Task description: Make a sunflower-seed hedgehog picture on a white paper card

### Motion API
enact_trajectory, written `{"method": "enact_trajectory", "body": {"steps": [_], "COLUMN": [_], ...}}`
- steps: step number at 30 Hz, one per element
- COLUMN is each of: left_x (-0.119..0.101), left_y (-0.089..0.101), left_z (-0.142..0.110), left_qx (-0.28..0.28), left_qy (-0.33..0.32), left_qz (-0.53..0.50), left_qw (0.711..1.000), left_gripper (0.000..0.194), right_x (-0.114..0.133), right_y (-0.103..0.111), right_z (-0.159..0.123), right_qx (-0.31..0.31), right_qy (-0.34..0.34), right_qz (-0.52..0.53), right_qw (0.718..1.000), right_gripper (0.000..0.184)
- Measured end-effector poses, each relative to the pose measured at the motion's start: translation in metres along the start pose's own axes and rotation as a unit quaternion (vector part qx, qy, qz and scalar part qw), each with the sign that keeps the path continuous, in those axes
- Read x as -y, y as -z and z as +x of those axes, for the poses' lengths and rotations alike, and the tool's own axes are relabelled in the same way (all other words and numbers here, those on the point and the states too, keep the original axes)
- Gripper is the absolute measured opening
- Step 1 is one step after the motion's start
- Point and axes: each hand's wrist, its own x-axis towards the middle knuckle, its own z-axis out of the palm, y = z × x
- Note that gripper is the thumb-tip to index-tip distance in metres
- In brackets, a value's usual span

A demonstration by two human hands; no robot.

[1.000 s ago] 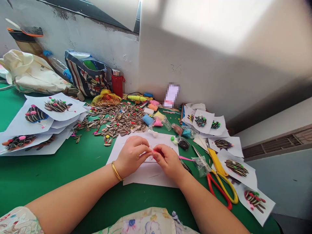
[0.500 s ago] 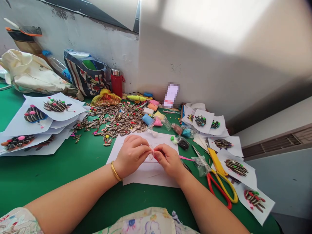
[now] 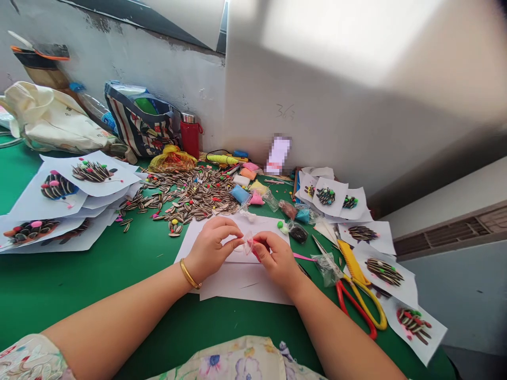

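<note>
Over white paper sheets (image 3: 247, 285), my left hand (image 3: 212, 248) pinches the edge of a small clear plastic bag (image 3: 247, 244) between thumb and fingers. My right hand (image 3: 277, 261) is closed on the bag's other side, where a bit of pinkish red shows at the fingertips; most of that content is hidden. Beyond my hands lies a heap of striped sunflower seeds (image 3: 202, 192) with small coloured balls among them. Small packets of coloured clay, including a blue packet (image 3: 240, 195) and a black one (image 3: 298, 232), sit behind the paper.
Yellow-and-red-handled scissors (image 3: 356, 301) and a yellow utility knife (image 3: 352, 262) lie at right. Seed pictures on paper (image 3: 95, 179) are stacked at left, with more picture sheets (image 3: 384, 272) along the right edge. A red flask (image 3: 189, 138) and striped bag (image 3: 138, 124) stand behind.
My fingertips have moved slightly apart, the left hand shifting a little left. More of the clear bag and its pinkish red content now shows between them.
</note>
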Motion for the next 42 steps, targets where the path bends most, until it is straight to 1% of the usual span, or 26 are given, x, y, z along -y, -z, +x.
{"method": "enact_trajectory", "body": {"steps": [4, 7, 9, 11, 13, 14, 16, 19, 23, 26, 28, 29, 33, 34, 36, 38, 42], "left_x": [0.002, 0.005, 0.006, 0.007, 0.008, 0.008, 0.010, 0.013, 0.017, 0.016, 0.015, 0.015, 0.016, 0.018, 0.020, 0.021, 0.018], "left_y": [0.000, 0.000, 0.001, 0.002, 0.001, 0.001, 0.000, -0.002, -0.002, -0.001, -0.001, -0.001, -0.002, -0.003, -0.003, -0.003, -0.002], "left_z": [0.000, 0.000, 0.001, 0.002, 0.003, 0.004, 0.004, 0.005, 0.006, 0.006, 0.006, 0.006, 0.006, 0.006, 0.005, 0.005, 0.005], "left_qx": [-0.006, -0.005, 0.008, 0.022, 0.021, 0.015, 0.006, 0.014, 0.039, 0.050, 0.045, 0.039, 0.038, 0.043, 0.051, 0.055, 0.053], "left_qy": [0.022, 0.022, 0.022, 0.028, 0.044, 0.053, 0.068, 0.069, 0.062, 0.067, 0.078, 0.084, 0.081, 0.077, 0.072, 0.073, 0.073], "left_qz": [0.001, 0.001, 0.002, 0.008, 0.021, 0.026, 0.029, 0.015, 0.006, 0.025, 0.040, 0.043, 0.024, 0.017, 0.007, 0.007, 0.030], "left_qw": [1.000, 1.000, 1.000, 0.999, 0.999, 0.998, 0.997, 0.997, 0.997, 0.996, 0.995, 0.995, 0.996, 0.996, 0.996, 0.996, 0.996], "left_gripper": [0.022, 0.023, 0.025, 0.031, 0.035, 0.033, 0.026, 0.018, 0.023, 0.036, 0.041, 0.039, 0.018, 0.015, 0.016, 0.017, 0.031], "right_x": [-0.002, -0.006, -0.010, -0.016, -0.023, -0.027, -0.033, -0.042, -0.054, -0.060, -0.060, -0.058, -0.045, -0.042, -0.035, -0.031, -0.026], "right_y": [0.000, 0.003, 0.008, 0.014, 0.021, 0.023, 0.026, 0.025, 0.020, 0.017, 0.016, 0.017, 0.019, 0.020, 0.019, 0.016, 0.007], "right_z": [0.000, 0.003, 0.006, 0.010, 0.014, 0.016, 0.018, 0.020, 0.021, 0.021, 0.020, 0.019, 0.017, 0.016, 0.015, 0.013, 0.009], "right_qx": [-0.006, -0.021, -0.048, -0.085, -0.115, -0.120, -0.120, -0.112, -0.103, -0.100, -0.093, -0.091, -0.092, -0.092, -0.089, -0.080, -0.037], "right_qy": [0.001, 0.006, 0.010, 0.008, -0.001, -0.008, -0.016, -0.017, -0.020, -0.018, -0.016, -0.016, -0.001, 0.008, 0.028, 0.044, 0.052], "right_qz": [0.000, -0.015, -0.038, -0.068, -0.091, -0.103, -0.131, -0.165, -0.180, -0.193, -0.207, -0.217, -0.259, -0.260, -0.253, -0.244, -0.230], "right_qw": [1.000, 1.000, 0.998, 0.994, 0.989, 0.987, 0.984, 0.980, 0.978, 0.976, 0.974, 0.972, 0.961, 0.961, 0.963, 0.966, 0.971], "right_gripper": [0.025, 0.024, 0.024, 0.024, 0.026, 0.027, 0.027, 0.027, 0.027, 0.036, 0.045, 0.048, 0.050, 0.049, 0.046, 0.038, 0.024]}}
